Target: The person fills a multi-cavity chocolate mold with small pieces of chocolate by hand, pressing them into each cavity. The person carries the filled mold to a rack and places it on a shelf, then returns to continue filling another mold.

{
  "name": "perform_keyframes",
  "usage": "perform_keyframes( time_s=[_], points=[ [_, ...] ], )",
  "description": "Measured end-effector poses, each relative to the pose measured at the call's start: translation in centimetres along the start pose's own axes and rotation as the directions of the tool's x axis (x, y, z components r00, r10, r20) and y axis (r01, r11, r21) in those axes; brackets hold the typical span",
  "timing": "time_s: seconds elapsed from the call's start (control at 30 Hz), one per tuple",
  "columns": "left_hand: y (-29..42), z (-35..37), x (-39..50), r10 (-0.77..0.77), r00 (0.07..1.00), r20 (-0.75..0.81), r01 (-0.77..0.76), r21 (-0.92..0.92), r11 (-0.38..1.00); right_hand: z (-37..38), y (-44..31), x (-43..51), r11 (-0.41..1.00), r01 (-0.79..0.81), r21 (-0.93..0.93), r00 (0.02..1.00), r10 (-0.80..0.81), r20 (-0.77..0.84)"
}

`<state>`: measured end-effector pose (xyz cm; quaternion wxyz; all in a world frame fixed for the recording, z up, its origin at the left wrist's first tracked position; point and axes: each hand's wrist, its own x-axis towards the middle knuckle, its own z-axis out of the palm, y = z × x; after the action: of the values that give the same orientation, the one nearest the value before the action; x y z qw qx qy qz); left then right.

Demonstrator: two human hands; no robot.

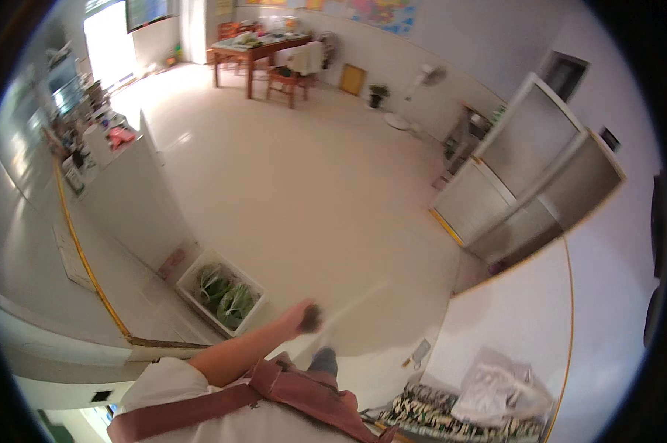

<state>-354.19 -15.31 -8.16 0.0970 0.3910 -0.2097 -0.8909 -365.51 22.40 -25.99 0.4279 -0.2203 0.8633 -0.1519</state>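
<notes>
My left hand (301, 317) reaches forward over the tiled floor, blurred. A small dark patch shows at its fingers; whether this is a held thing or shadow I cannot tell. My right hand is out of view. Nearest to the left hand, on its left, a white foam box (192, 264) stands on the floor with leafy greens (235, 305) in clear plastic bags. Below the hand are a shoe (323, 361) and a reddish apron (306, 390) over a white shirt.
A white counter (140, 194) bearing clutter runs along the left. Ahead stand a wooden table (250, 53), a chair (287, 83) and a standing fan (398, 120). A framed glass door (499, 166) stands open at right. A plastic bag (494, 387) lies on patterned cloth (422, 412) at lower right.
</notes>
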Motion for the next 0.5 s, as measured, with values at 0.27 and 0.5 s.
perform_keyframes(
  time_s=[0.27,0.5],
  points=[
    [10.2,-1.0,9.3,0.064,0.956,-0.287,-0.168,-0.351,0.921,-20.4,-11.5,25.4,0.978,0.176,-0.111,0.964,-0.148,0.219],
    [17.3,-3.4,15.4,0.09,0.878,-0.47,-0.316,-0.427,0.847,-29.2,-30.2,43.0,0.953,0.302,0.005,0.953,-0.302,-0.003]
  ],
)
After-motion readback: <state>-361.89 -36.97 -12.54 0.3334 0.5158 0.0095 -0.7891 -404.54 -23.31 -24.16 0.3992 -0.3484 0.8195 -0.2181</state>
